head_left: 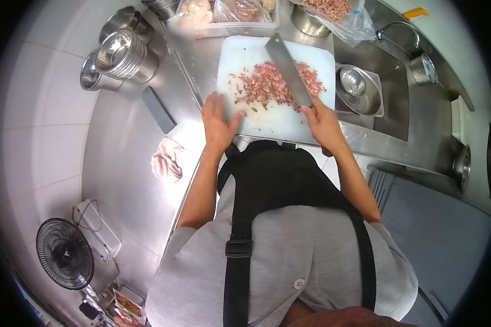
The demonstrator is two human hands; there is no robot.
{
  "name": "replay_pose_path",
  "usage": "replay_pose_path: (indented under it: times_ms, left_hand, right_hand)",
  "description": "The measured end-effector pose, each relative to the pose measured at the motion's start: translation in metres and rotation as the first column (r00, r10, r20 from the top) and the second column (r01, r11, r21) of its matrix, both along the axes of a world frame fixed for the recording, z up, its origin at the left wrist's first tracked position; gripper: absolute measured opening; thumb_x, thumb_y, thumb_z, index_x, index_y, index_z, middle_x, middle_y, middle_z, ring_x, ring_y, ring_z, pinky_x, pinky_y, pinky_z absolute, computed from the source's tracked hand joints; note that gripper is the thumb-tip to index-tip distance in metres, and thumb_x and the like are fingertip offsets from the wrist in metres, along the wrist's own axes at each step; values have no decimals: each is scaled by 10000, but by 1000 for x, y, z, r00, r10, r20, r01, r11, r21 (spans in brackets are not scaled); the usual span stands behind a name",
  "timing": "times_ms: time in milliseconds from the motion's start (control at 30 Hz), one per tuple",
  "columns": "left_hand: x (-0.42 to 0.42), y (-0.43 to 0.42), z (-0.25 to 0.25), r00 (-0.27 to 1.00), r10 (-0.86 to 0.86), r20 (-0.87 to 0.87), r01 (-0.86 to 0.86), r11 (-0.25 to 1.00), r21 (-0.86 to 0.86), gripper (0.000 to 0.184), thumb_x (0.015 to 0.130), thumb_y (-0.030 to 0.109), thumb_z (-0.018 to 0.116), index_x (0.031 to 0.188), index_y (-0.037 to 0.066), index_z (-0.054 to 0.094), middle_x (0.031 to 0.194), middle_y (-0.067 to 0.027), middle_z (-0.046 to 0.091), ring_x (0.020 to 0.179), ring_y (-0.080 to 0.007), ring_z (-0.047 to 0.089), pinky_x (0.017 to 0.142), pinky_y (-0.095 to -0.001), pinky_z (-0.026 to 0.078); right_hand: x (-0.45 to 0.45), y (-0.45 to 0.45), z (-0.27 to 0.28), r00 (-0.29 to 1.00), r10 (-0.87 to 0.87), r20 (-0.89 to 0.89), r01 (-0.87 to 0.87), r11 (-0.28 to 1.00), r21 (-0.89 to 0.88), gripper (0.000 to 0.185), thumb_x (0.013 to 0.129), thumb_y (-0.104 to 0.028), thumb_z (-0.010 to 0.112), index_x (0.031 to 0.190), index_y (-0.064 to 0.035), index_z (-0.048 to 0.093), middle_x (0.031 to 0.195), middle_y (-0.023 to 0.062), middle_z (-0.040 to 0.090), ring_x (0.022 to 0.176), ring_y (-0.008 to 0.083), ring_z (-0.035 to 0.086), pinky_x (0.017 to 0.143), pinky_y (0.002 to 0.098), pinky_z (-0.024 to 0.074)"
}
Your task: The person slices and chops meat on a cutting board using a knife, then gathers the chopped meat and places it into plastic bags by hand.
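Chopped pinkish meat lies in a loose pile on a white cutting board. My right hand is closed round the handle of a broad cleaver, whose blade slants up and left across the pile. At the board's lower left corner rests my left hand, its fingers spread and its thumb on the board's edge. Nothing shows in it.
Stacked metal bowls, a grey block and a crumpled cloth are on the left counter. Behind the board stands a tub of bagged meat. A sink with bowls lies right. A fan is lower left.
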State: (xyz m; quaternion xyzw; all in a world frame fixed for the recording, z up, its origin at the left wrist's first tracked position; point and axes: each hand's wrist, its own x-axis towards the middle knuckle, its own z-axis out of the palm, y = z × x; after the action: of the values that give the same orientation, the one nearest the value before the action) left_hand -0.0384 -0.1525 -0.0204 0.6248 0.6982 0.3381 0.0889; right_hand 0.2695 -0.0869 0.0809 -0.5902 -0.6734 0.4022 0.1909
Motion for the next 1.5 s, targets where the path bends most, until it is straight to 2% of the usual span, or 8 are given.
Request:
replay_pose_path:
  times_ms: [200,467,600,767,1000,1200,1367,1500]
  left_hand:
    - [43,-6,0,983,-12,-184,-32,972,-233,1196,895,640,788,1671,-87,241,1764,-342,151,1667,-476,73,1297,-694,58]
    - [105,42,31,887,-433,-162,426,902,-73,893,1016,529,668,1721,120,303,1800,-266,117,1667,-476,78,1292,-708,44]
    - [111,54,19,949,-277,-150,261,958,-121,852,1035,507,656,1714,113,322,1805,-249,118,1666,-475,78,1300,-694,48]
    - [96,19,8,995,35,-93,-60,958,-280,1402,791,724,834,1731,-3,90,1730,-431,75,1622,-598,41,1294,-696,53]
    - [173,42,16,988,-77,-136,41,968,-247,1589,625,769,913,1715,-47,95,1712,-458,62,1592,-647,51,1303,-682,98]
    - [183,72,2,994,-42,-103,43,999,3,1516,659,633,967,1716,-38,111,1726,-437,56,1594,-631,86,1311,-655,142]
    - [173,95,-16,999,-15,-43,19,995,97,1205,811,504,912,1689,-5,262,1727,-363,178,1585,-570,196,1298,-648,201]
    - [178,102,-21,999,-29,44,17,968,251,816,923,349,828,1588,28,480,1678,-311,311,1539,-518,309,1271,-625,264]
  right_hand:
    - [59,4,-18,943,-253,-217,214,959,-187,254,1117,-272,617,1139,-19,630,661,41,561,484,153,547,455,364,442]
    - [41,-1,-3,854,-169,-493,-66,903,-425,258,1130,-288,594,1078,-36,578,683,14,555,431,94,478,405,283,387]
    - [62,8,-19,886,-164,-434,24,951,-310,271,1123,-291,610,1029,-39,578,686,14,558,441,102,489,418,291,389]
    - [112,18,-36,988,-123,91,113,988,110,299,1044,-211,633,1248,5,598,942,332,716,937,559,679,849,607,545]
    - [77,5,-84,997,-7,77,-9,980,199,407,1037,-186,612,1412,-31,590,1121,327,725,1002,555,694,894,608,557]
    - [88,10,-93,987,52,-154,-29,989,148,224,1050,-228,635,1202,-64,618,852,295,691,859,526,697,784,589,553]
    - [135,3,-94,848,-265,-460,161,954,-254,232,1091,-233,648,1037,-24,563,684,91,613,497,210,611,472,378,502]
    - [132,-25,-107,819,-283,-500,144,944,-298,208,1085,-192,663,1065,-18,551,663,28,569,451,135,561,387,326,438]
